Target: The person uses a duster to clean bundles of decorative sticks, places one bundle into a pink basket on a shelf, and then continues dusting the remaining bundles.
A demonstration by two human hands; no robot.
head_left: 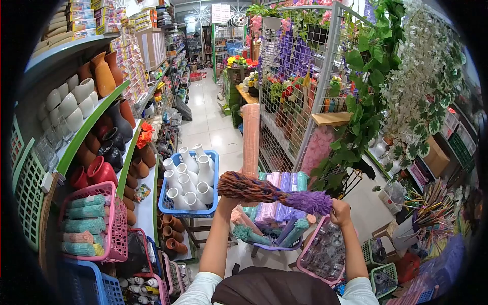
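In the head view, you held a long bundle [274, 192] level above the purple basket [274, 247], its brown end to the left and its fluffy purple end to the right. Your left hand [231, 202] was under the brown end; the bundle hid its fingers, so how far they closed could not be told. Your right hand [340, 211] had its fingers curled, pinching the purple tip. Wrapped rolls [274, 213] filled the purple basket, and a tall peach roll [250, 142] rose beyond it. Left of the purple basket stood a blue basket [188, 213] of white vases [205, 175]; right of it, a pink basket [302, 268] held clear items [327, 249].
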